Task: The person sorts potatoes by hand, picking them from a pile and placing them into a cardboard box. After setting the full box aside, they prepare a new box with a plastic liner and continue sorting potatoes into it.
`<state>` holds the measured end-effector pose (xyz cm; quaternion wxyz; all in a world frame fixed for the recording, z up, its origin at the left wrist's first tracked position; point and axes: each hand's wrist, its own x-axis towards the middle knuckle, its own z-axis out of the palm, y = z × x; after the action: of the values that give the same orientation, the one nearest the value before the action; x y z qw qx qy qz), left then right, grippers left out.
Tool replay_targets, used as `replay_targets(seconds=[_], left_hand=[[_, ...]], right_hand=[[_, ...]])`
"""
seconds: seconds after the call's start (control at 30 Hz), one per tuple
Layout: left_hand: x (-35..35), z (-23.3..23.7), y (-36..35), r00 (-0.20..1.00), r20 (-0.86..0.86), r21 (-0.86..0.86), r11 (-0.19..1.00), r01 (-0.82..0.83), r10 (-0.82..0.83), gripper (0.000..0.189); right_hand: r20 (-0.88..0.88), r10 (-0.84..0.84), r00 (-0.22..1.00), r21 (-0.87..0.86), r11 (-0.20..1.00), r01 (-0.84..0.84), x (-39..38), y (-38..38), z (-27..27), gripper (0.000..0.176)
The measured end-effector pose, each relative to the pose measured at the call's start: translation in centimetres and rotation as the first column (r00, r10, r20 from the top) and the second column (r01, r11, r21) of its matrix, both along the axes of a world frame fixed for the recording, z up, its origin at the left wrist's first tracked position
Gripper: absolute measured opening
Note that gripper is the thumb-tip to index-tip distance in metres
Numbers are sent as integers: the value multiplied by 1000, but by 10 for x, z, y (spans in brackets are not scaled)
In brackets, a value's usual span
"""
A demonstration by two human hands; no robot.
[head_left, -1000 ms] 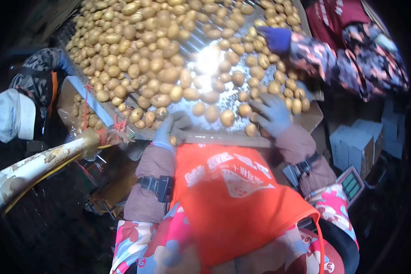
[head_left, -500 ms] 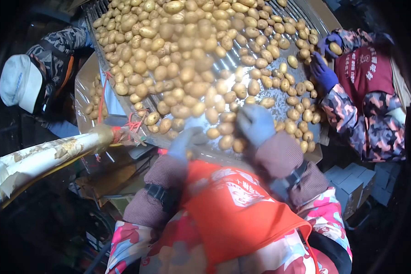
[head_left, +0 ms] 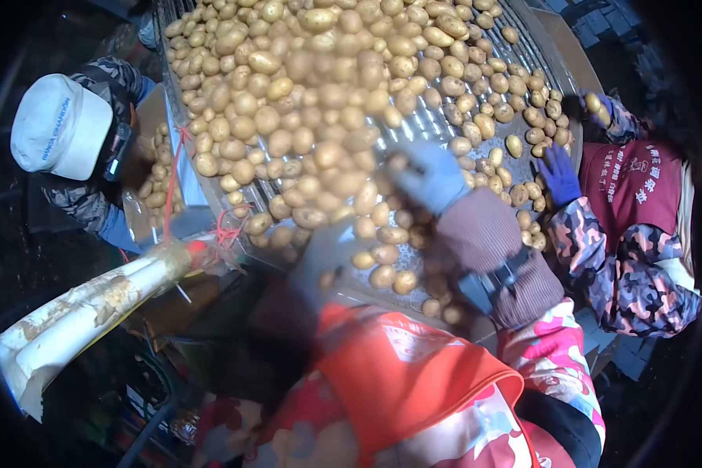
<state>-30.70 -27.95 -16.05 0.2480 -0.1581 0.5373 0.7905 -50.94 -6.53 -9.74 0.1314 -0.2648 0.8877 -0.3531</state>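
Many potatoes (head_left: pixel 312 217) lie spread over a metal sorting table with ridged rollers (head_left: pixel 522 54). My right hand (head_left: pixel 431 178), in a blue-grey glove, reaches over the middle of the table, its fingers curled around a potato (head_left: pixel 398 162). My left hand (head_left: pixel 325 253), gloved too, is low at the near edge, left of a few loose potatoes (head_left: pixel 384 254). Motion smears its fingers, and a small brownish patch shows by it that I cannot make out.
At left a person in a pale cap (head_left: pixel 58 129) stands by a box of potatoes (head_left: pixel 160 175). A white wrapped pole (head_left: pixel 93 300) with red string juts in at left. At right another person's purple-gloved hand (head_left: pixel 560 175) rests near potatoes; their other hand holds a potato (head_left: pixel 593 103).
My right hand has moved up and slightly left, deeper among the potatoes. My left hand has come slightly nearer to my body. The view has shifted a little.
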Motion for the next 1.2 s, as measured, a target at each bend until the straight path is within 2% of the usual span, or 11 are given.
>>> replay_targets(seconds=[0.07, 0.2, 0.3, 0.37, 0.57, 0.67, 0.73, 0.87, 1.0, 1.13, 1.2], left_hand=[[-22, 39, 12, 976, -188, -251, 966, 63, -113, 45], [-18, 36, 12, 873, -431, -485, 874, -10, -229, 42], [-6, 30, -1, 899, -371, -491, 871, 22, -231, 38], [0, 31, -12, 927, -299, -484, 873, 56, -225, 36], [-1, 29, -12, 948, -245, -474, 878, 66, -203, 30], [-13, 27, 2, 888, -390, -509, 861, 12, -243, 25], [-22, 22, 13, 839, -459, -579, 815, -34, -291, 22], [-23, 30, 20, 843, -420, -700, 711, -67, -335, 16], [-71, 88, 24, 706, -12, -922, 282, 267, -708, 19], [-95, 109, 30, 430, -313, -950, 283, -134, -847, 31], [-93, 108, 30, 397, -313, -949, 263, -176, -863, 33]], right_hand=[[3, 394, 919, -175, 905, -388, 2, 6, 23, 46], [-504, 46, 862, 192, 980, 60, -76, 70, -19, 50], [-418, -240, 876, 345, 850, 398, -61, 81, -35, 48], [-177, -375, 910, 208, 890, 407, -30, 93, -83, 46], [291, -12, 957, -46, 999, 26, 50, 75, -43, 47], [69, -523, 849, -15, 851, 526, -23, 81, -56, 39], [-158, -459, 874, 333, 809, 485, -81, 88, -52, 49], [-248, -339, 907, 568, 708, 420, -119, 75, -68, 49], [262, -521, 812, 170, 853, 493, -77, 64, -42, 45], [118, 26, 993, -95, 995, -15, -42, 56, -9, 42], [-2, -77, 997, -70, 995, 76, -82, 76, -37, 41]])
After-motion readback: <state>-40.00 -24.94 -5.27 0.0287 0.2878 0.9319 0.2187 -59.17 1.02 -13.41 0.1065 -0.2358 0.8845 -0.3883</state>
